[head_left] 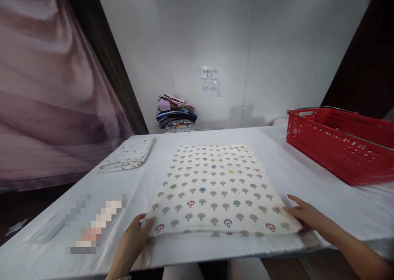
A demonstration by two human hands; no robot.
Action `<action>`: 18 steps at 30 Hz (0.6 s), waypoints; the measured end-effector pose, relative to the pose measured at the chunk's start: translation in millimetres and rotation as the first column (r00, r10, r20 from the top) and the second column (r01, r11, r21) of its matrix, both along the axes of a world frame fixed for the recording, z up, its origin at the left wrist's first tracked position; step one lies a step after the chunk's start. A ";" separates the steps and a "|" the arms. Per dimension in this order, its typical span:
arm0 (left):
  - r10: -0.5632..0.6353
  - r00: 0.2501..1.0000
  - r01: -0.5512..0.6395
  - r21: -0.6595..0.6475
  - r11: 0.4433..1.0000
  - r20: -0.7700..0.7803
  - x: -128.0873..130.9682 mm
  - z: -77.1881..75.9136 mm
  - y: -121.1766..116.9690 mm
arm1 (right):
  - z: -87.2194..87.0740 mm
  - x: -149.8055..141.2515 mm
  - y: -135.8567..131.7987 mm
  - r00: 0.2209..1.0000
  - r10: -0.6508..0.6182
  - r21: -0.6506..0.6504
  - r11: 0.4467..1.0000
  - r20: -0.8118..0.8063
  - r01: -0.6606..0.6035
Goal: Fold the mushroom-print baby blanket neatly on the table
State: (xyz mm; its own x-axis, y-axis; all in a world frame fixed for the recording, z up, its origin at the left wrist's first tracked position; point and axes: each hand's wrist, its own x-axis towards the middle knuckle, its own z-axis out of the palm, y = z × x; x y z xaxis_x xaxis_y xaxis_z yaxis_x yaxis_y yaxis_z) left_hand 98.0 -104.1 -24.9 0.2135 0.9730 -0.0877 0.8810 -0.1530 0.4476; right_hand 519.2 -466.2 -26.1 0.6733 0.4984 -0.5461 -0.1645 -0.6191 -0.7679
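Observation:
A cream cloth printed with small mushrooms (pixel 215 185) lies folded flat on the white table (pixel 308 177) in front of me. My left hand (pixel 134 237) touches its near left corner, the thumb on top of the fabric and the fingers curled at the edge. My right hand (pixel 303 214) rests at the near right corner with its fingers stretched out flat against the cloth's edge. Whether either hand pinches the fabric is hard to tell.
A second folded cloth with tiny prints (pixel 129 153) lies at the far left of the table. A stack of folded fabrics (pixel 176 112) sits against the back wall. A red plastic basket (pixel 341 146) stands at the right. A pinkish curtain (pixel 46 87) hangs on the left.

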 end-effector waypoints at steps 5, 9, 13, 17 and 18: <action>-0.007 1.000 0.006 -0.052 0.999 -0.015 3.6 9.6 -10.5 | -0.6 4.5 10.0 0.992 0.023 -0.076 0.997 0.127 -0.013; 0.006 1.000 -0.007 -0.038 0.999 -0.021 2.9 10.0 -11.2 | 6.5 -6.1 13.8 0.996 -0.005 -0.008 1.000 0.094 0.005; -0.062 0.997 0.072 0.249 0.966 -0.050 13.2 6.0 -24.2 | 28.2 -18.5 21.8 0.978 -0.076 0.151 0.983 -0.195 0.106; -0.432 0.899 0.364 0.425 0.829 0.071 64.0 4.1 -74.9 | 50.7 -17.5 39.0 0.984 -0.031 0.242 0.968 -0.173 0.073; -0.543 0.834 0.460 0.419 0.783 0.099 82.6 5.4 -92.6 | 55.2 -15.8 44.4 0.990 -0.017 0.260 0.964 -0.138 0.053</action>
